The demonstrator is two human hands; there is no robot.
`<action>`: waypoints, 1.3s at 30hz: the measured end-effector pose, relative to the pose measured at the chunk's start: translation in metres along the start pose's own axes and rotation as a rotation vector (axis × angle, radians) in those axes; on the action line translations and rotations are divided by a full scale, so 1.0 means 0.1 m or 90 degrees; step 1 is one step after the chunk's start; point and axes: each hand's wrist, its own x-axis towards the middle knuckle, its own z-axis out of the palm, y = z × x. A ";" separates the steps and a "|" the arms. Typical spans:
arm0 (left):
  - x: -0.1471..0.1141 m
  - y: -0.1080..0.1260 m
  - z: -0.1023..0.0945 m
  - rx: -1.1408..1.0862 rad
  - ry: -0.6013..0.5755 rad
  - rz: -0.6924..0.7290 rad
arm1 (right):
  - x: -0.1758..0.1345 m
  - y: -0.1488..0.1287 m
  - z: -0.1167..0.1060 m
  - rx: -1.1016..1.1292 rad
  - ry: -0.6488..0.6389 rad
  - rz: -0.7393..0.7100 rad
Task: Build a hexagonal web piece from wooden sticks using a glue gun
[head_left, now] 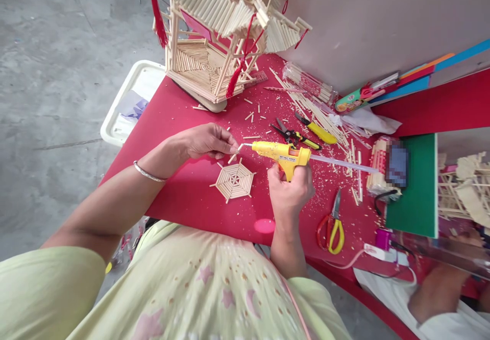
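Starting at left with a white tray (115, 100) set beyond the edge of the red table (191, 199). Next, at the back, to a stick-built pavilion (225, 18), likely placed there to free room in front. Pinching a short stick (235, 155) in the left hand (209, 141), thumb and fingertips closed together, seemingly to expose the rest to the glue. Just below, resting a six-sided stick web (234, 180) flat on the table, probably for steadiness and easy reach. Wrapping the right hand (289, 189) around the handle of a yellow glue gun (277, 152), fingers curled at the trigger; cannot tell whether squeezing. Pointing the nozzle leftward, at or just beside the short stick, apparently for precise aim. Beyond, to cutters (289, 135) and a yellow-handled knife (321, 132), then scissors (333, 221) nearer the front, perhaps set aside to stay handy. Ending at a wrapped stick bundle (377, 166).
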 end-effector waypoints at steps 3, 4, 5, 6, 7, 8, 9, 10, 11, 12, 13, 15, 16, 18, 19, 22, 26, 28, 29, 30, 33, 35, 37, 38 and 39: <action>0.00 -0.01 0.00 0.010 -0.002 0.001 | 0.00 -0.01 0.00 -0.002 -0.006 -0.006; 0.00 -0.01 0.00 0.013 -0.003 0.000 | 0.00 -0.02 0.00 -0.002 -0.010 -0.007; 0.01 -0.01 -0.01 0.015 -0.005 0.000 | 0.01 -0.03 -0.01 -0.001 -0.014 -0.008; 0.01 -0.02 -0.01 0.017 -0.005 0.000 | 0.01 -0.03 -0.01 0.000 -0.018 -0.006; 0.01 -0.02 -0.01 0.021 -0.005 0.001 | 0.00 -0.01 -0.02 0.000 -0.025 0.000; 0.01 -0.02 -0.01 0.027 -0.004 0.001 | -0.01 0.02 -0.03 0.001 -0.034 0.012; 0.01 -0.01 -0.01 0.036 -0.002 0.002 | -0.02 0.07 -0.04 0.002 -0.047 0.027; 0.01 -0.01 -0.01 0.050 0.001 0.003 | -0.04 0.14 -0.06 0.005 -0.062 0.045; 0.01 -0.01 -0.01 0.070 0.004 0.005 | -0.08 0.22 -0.07 0.008 -0.080 0.062; 0.02 -0.01 -0.01 0.094 0.006 0.009 | -0.12 0.32 -0.09 0.010 -0.100 0.079; 0.02 -0.01 -0.01 0.120 0.006 0.014 | -0.17 0.42 -0.11 0.010 -0.120 0.094; 0.04 -0.02 -0.03 0.175 0.004 0.026 | -0.27 0.59 -0.15 0.009 -0.160 0.119; 0.04 -0.04 -0.04 0.202 0.005 0.032 | -0.32 0.65 -0.16 0.010 -0.177 0.133; 0.06 -0.06 -0.06 0.251 0.014 0.039 | -0.40 0.67 -0.18 0.025 -0.199 0.155; 0.06 -0.07 -0.07 0.271 0.024 0.040 | -0.42 0.64 -0.19 0.038 -0.203 0.158; 0.06 -0.06 -0.08 0.312 0.055 0.039 | -0.39 0.45 -0.16 0.062 -0.200 0.116; 0.05 -0.04 -0.06 0.333 0.058 0.036 | -0.27 0.14 -0.09 0.047 -0.211 0.018; 0.04 -0.04 -0.05 0.344 0.056 0.038 | -0.23 0.02 -0.08 0.032 -0.228 -0.016; 0.04 -0.03 -0.04 0.350 0.057 0.038 | -0.21 -0.03 -0.07 0.024 -0.237 -0.032; 0.04 -0.03 -0.03 0.354 0.060 0.037 | -0.20 -0.07 -0.08 0.017 -0.244 -0.047; 0.03 -0.01 -0.01 0.355 0.068 0.019 | -0.16 -0.15 -0.09 -0.008 -0.251 -0.091; 0.03 -0.01 0.00 0.349 0.071 0.011 | -0.15 -0.18 -0.09 -0.020 -0.252 -0.113; 0.03 -0.01 0.00 0.346 0.072 0.013 | -0.13 -0.19 -0.09 -0.025 -0.253 -0.128; 0.04 -0.02 -0.01 0.345 0.072 0.016 | -0.13 -0.20 -0.09 -0.026 -0.253 -0.133; 0.04 -0.03 -0.01 0.345 0.071 0.019 | -0.12 -0.21 -0.09 -0.027 -0.253 -0.138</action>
